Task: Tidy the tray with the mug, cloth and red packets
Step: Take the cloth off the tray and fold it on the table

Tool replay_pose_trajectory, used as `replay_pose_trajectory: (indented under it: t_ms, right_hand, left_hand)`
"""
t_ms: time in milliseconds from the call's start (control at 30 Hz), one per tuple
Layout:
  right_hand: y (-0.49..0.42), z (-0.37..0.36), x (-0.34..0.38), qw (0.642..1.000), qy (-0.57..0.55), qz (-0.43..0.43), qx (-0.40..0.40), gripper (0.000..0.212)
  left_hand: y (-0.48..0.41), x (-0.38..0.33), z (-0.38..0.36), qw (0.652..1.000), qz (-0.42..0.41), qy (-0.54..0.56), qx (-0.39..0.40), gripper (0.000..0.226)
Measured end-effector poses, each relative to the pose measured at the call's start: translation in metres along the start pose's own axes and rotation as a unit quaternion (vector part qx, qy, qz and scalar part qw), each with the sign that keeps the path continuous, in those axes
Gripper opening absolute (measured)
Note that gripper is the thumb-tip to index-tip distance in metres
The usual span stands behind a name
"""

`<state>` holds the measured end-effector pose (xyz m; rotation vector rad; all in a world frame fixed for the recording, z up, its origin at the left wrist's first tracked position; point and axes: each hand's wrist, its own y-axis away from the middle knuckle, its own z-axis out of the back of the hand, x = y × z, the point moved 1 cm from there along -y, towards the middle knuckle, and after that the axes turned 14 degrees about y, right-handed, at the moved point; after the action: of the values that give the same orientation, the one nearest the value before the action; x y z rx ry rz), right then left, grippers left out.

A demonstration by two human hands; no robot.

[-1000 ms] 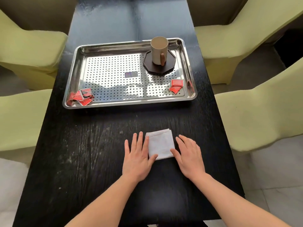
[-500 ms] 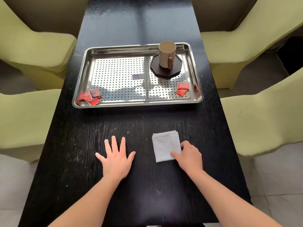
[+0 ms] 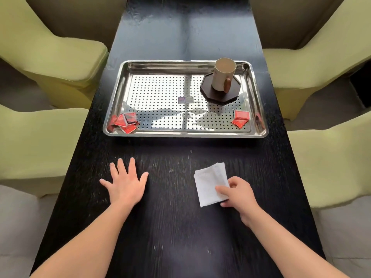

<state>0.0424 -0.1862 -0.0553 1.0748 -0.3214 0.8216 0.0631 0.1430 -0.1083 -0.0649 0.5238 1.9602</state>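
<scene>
- Pinching the folded cloth (image 3: 208, 183) by its near corner with the right hand (image 3: 239, 195), on the table (image 3: 180, 227) and well short of the tray (image 3: 184, 135).
- Resting the left hand (image 3: 125, 185) flat, fingers spread, holding nothing.
- Looking barely begun: packets (image 3: 125, 122) lying scattered in both near tray corners (mug (image 3: 223, 77) standing far right).
- Leaving open table ahead of both hands, chairs (image 3: 331, 161) crowding both side edges.
</scene>
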Motion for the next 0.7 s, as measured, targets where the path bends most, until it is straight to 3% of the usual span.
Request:
replay_pose_trajectory:
  t_ms: [400,700]
  right_hand:
    - [-0.065,-0.053,0.185,0.987,-0.076,0.132,0.058,0.02]
    - [-0.162,-0.116,0.298,0.983,-0.108,0.081,0.122,0.03]
  left_hand:
    - [-0.02,0.011,-0.026,0.995,0.02,0.026,-0.089,0.072]
    - [-0.022,0.011,-0.024,0.994,0.02,0.031,-0.107,0.076]
